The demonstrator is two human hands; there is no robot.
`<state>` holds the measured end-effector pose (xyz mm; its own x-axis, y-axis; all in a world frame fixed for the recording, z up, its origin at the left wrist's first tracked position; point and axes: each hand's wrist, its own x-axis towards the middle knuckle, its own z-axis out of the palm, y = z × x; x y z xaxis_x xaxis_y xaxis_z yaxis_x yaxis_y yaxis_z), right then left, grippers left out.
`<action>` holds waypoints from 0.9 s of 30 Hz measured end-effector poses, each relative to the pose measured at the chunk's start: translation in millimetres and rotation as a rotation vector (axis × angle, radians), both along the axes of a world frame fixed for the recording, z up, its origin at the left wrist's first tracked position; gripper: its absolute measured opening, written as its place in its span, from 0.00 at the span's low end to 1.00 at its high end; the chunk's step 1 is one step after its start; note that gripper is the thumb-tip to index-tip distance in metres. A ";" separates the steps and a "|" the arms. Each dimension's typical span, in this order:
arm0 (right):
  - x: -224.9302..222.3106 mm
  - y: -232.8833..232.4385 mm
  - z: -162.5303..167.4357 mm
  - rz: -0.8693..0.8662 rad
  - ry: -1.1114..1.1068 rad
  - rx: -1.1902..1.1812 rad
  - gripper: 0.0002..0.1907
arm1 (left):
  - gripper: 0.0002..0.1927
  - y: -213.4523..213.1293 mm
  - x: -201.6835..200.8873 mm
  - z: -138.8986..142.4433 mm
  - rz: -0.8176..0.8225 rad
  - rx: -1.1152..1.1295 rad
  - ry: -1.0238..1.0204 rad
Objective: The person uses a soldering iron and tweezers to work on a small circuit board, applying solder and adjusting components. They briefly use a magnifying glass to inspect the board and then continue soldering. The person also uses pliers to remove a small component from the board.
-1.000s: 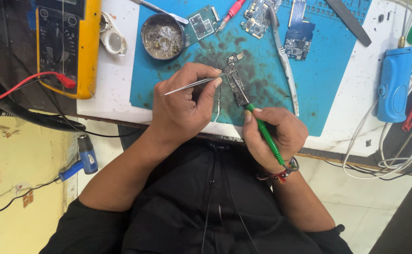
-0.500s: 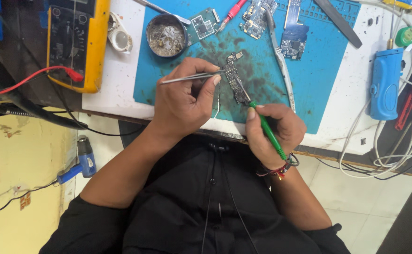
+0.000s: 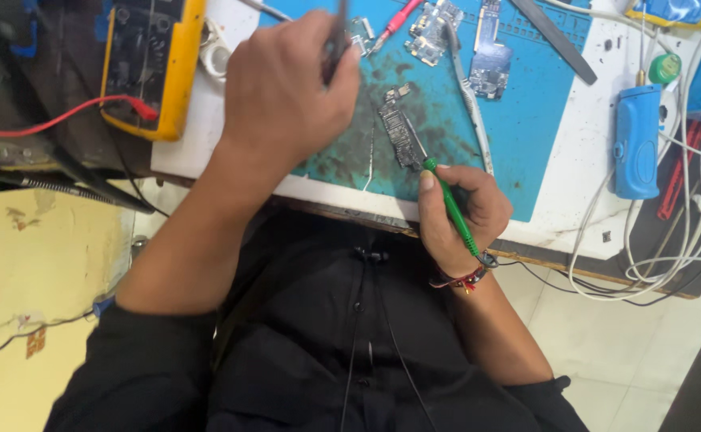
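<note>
Yellow multimeter (image 3: 152,60), red probe lead (image 3: 62,118), blue handheld device (image 3: 635,142), white cables (image 3: 670,240)

We lose the yellow multimeter (image 3: 152,60) at the top edge — the left hand (image 3: 286,92) hides its tweezers' (image 3: 337,36) tips.

A slim green-handled soldering iron (image 3: 452,214) sat slanted in the right hand (image 3: 458,214), its tip pointing up and left onto the lower end of a small, dark, narrow circuit board (image 3: 399,132). That board lay flat on the stained blue work mat (image 3: 526,128), tilted slightly off vertical, near the mat's front edge. A pair of thin metal tweezers (image 3: 339,36) stood pinched in the left hand (image 3: 286,88), raised above the mat's upper part, mostly hidden by fingers.
</note>
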<state>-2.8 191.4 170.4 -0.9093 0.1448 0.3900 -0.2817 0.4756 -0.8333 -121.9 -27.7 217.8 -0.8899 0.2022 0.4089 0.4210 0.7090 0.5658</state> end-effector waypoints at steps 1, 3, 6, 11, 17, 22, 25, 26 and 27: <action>1.3 -0.6 0.1 -0.001 0.001 0.010 0.06 | 0.08 0.9 -4.3 1.9 -0.006 0.033 0.003; 2.9 -1.0 0.1 -0.006 0.008 -0.013 0.06 | 0.10 4.9 -8.9 3.7 -0.038 0.104 0.018; 4.1 1.0 1.6 -0.041 0.030 0.002 0.07 | 0.11 -0.1 0.8 4.7 0.032 0.071 0.118; -1.0 2.9 8.9 0.035 -0.039 -0.063 0.10 | 0.20 -51.2 20.4 7.5 0.023 -0.330 0.208; -14.8 -10.3 22.6 0.056 0.051 0.347 0.25 | 0.18 -97.2 20.7 0.1 -0.029 -0.750 0.154; -15.6 -13.6 29.7 0.064 0.030 0.436 0.26 | 0.10 -99.1 12.2 -5.5 -0.099 -0.811 0.177; -14.8 -12.2 28.1 0.058 0.017 0.410 0.23 | 0.10 -95.4 8.5 0.3 -0.139 -0.726 0.167; -14.5 -11.6 27.0 0.050 0.018 0.405 0.23 | 0.13 -92.9 8.9 3.4 -0.151 -0.678 0.184; -14.4 -11.3 25.8 0.042 0.018 0.400 0.22 | 0.15 -87.6 10.9 5.4 -0.161 -0.570 0.185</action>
